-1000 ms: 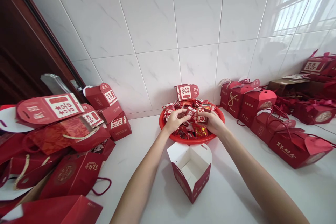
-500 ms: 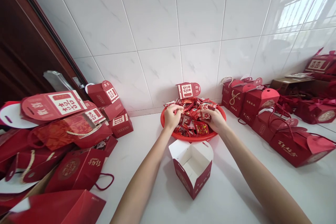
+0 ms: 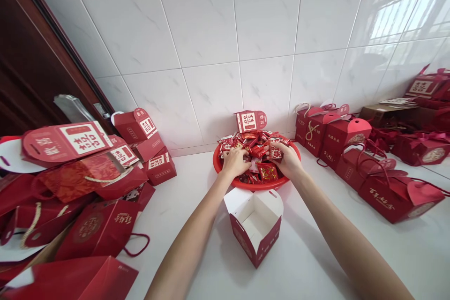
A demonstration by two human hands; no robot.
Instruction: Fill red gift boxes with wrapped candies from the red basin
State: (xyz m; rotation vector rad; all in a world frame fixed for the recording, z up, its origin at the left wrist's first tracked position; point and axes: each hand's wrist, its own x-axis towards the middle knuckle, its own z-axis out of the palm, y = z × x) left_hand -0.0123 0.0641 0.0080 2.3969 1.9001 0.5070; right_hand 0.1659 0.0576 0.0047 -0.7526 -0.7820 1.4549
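Note:
A red plastic basin [image 3: 217, 165] is heaped with small wrapped candies [image 3: 267, 171], mostly in red and gold wrappers. My left hand [image 3: 236, 161] reaches into its left side, thumb apart from the bent fingers; the fingertips are partly hidden among the candies. At the right side of the heap, my right hand [image 3: 288, 159] is closed around a red-and-white wrapped candy [image 3: 276, 151]. In front of the basin stands an open red gift box [image 3: 251, 234] with a white inside, flaps up and nothing visible in it.
Many red gift boxes and bags [image 3: 94, 229] are piled on the left. A row of closed red boxes with cord handles [image 3: 346, 136] lines the right side. Behind the basin, another red box [image 3: 250, 121] leans near the tiled wall [image 3: 211, 103]. A dark door [image 3: 35, 56] stands at far left.
My left hand has gone down from above the candies into the heap, and its pinched fingers have spread. My right hand stays at the right side of the basin with its candy.

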